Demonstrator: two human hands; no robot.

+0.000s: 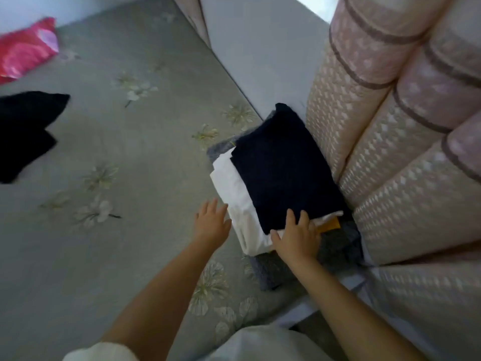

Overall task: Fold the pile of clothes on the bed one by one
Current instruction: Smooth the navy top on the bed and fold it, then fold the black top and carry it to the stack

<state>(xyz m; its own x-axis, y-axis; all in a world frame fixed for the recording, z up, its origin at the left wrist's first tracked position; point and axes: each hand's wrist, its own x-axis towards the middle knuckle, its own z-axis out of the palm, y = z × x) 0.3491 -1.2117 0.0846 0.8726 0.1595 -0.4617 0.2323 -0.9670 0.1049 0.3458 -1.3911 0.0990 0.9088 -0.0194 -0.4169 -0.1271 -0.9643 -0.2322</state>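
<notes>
A stack of folded clothes sits at the bed's right edge against the headboard. On top lies a folded navy garment [283, 168]. Under it are a white garment [234, 194], a sliver of yellow cloth [331, 224] and a grey garment [335, 250] at the bottom. My right hand [295, 237] rests with spread fingers on the near edge of the navy garment. My left hand [212, 221] is open, its fingertips at the left side of the white garment. An unfolded black garment [23, 131] lies at the far left of the bed.
The bed [125, 157] has a grey-green sheet with a flower print. A padded pink and beige headboard [395, 152] runs along the right. A red and pink cloth or bag [24, 49] lies at the top left. White cloth [260, 342] shows at the bottom.
</notes>
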